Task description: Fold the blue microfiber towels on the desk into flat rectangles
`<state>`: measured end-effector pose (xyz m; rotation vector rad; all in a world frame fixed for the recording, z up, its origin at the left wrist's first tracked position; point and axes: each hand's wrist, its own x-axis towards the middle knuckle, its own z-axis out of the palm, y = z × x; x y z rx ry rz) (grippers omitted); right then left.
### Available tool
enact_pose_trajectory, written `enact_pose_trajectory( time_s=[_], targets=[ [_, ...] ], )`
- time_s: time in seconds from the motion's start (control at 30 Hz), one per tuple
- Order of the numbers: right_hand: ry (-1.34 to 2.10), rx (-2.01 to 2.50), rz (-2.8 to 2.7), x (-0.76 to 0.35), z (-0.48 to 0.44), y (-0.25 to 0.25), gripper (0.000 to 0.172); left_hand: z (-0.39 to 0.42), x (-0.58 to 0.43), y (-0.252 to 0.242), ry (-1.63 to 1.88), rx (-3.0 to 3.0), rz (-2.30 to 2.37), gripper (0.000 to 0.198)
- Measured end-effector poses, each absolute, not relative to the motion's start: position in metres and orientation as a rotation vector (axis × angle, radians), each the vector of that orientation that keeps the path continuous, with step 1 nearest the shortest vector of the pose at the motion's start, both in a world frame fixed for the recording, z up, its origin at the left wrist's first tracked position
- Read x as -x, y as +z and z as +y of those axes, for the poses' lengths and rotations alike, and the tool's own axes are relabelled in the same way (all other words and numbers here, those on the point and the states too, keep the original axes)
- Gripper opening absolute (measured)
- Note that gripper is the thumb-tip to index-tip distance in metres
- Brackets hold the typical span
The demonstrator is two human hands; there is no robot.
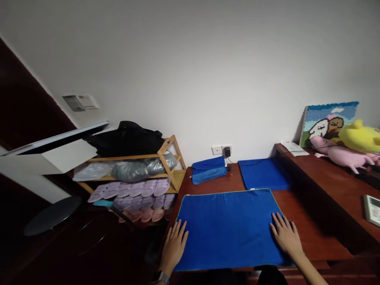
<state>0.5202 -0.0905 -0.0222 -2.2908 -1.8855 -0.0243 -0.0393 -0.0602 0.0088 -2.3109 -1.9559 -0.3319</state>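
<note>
A blue cloth [228, 229] with thin yellow-green edging lies unfolded and nearly flat on a reddish-brown wooden table [314, 225], its near edge along the front of the tabletop, with a few faint creases toward its right side. The left hand [174, 245], a wristwatch [162, 276] above it on the wrist, rests palm down at the cloth's left edge, fingers slightly spread. The right hand [286, 234] rests palm down at the right edge, fingers also apart and extended; neither hand is pinching the fabric. Behind the cloth, a folded blue bundle [209, 170] lies toward the back left, and a flat blue piece [264, 174] lies at the back right. A black plug [227, 152] sits in a socket on the white wall [225, 79]. To the left, a wooden rack [178, 180] carries a black bag [130, 138] on top and rows of lilac slippers [135, 190] lower down. On the raised surface to the right, a pink plush toy [341, 152] and a yellow plush toy [360, 136] lie in front of a textured dog picture [323, 118]
</note>
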Motion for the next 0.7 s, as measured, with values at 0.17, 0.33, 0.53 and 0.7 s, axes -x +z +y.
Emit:
enact_pose_trajectory(
  time_s=[0.17,0.33,0.53,0.7],
  targets=[
    [0.016,2.04,-2.009,-0.458,-0.031,0.019,0.067,0.004,-0.004,0.02,-0.472,2.358,-1.851,0.052],
    [0.277,1.774,-2.238,-0.379,0.038,0.044,0.064,0.072,-0.055,0.026,-0.396,2.461,-1.852,0.053],
    [0.299,1.946,-2.175,-0.397,0.049,0.026,0.066,0.094,-0.049,0.019,-0.3,2.489,-1.906,0.057],
    [0.123,2.233,-1.951,-0.491,0.019,-0.004,0.069,0.09,-0.012,0.011,-0.255,2.406,-1.979,0.061]
  ],
)
